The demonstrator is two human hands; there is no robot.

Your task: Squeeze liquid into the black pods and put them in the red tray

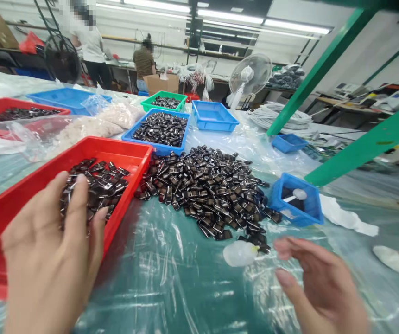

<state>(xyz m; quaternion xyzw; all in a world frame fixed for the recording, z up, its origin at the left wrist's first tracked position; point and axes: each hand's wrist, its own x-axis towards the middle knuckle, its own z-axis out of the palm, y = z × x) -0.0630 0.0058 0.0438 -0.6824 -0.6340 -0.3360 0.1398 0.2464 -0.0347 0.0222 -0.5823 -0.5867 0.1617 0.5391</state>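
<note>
My left hand (56,236) is over the red tray (116,150), fingers apart, with nothing visible in its grip. Beneath its fingers lie small glossy dark-brown plastic pieces (110,185) inside that tray. On the right, my right hand (324,278) hovers above the table with its thumb and fingers apart, holding nothing that I can see. A small translucent white squeeze bottle (240,253) with a yellowish tip lies on its side nearby. Beyond the bottle spreads a large loose pile of the same dark pieces (213,185).
A small blue bin (298,218) holds a white spoon (298,195). Behind the pile stand a blue tray (164,147) and a green tray (181,107) of dark pieces, plus another blue tray (216,125). Green posts (362,150) slant across the right. Two people work at the back.
</note>
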